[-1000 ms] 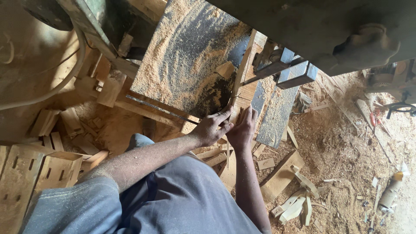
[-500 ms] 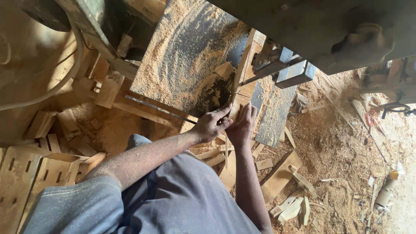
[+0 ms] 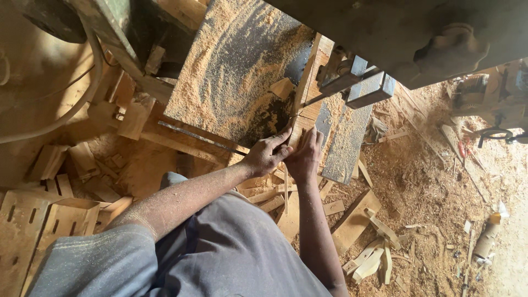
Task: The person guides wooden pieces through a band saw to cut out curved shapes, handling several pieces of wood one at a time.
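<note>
A narrow wooden strip (image 3: pixel 305 91) lies on the sawdust-covered band-saw table (image 3: pixel 231 71), its long axis running from the table's near edge away toward the saw guide (image 3: pixel 352 82) at the far side, with its near end directly under the person's fingertips. Both hands meet at that near end, just at the table's near edge. The left hand (image 3: pixel 267 157) curls with fingers bent, thumb and forefinger pressed onto the strip from the left side; the right hand (image 3: pixel 305 157) lies beside it, fingers held together and flat against the strip's right side. The two hands touch each other, and neither is clearly nearer the wood. A small triangular offcut (image 3: pixel 281 88) rests on the table just left of the strip, apart from the hands. The strip lies ahead of the hands, so open room runs along its own line toward the guide, while a dark opening in the table (image 3: pixel 269 118) sits close on the left. To the right of the strip the table ends at a sawdust-coated ledge (image 3: pixel 344 143). Below, the floor holds scattered offcuts (image 3: pixel 368 258) and shavings on the right, with slotted wooden pieces (image 3: pixel 33 231) stacked well away on the left.
</note>
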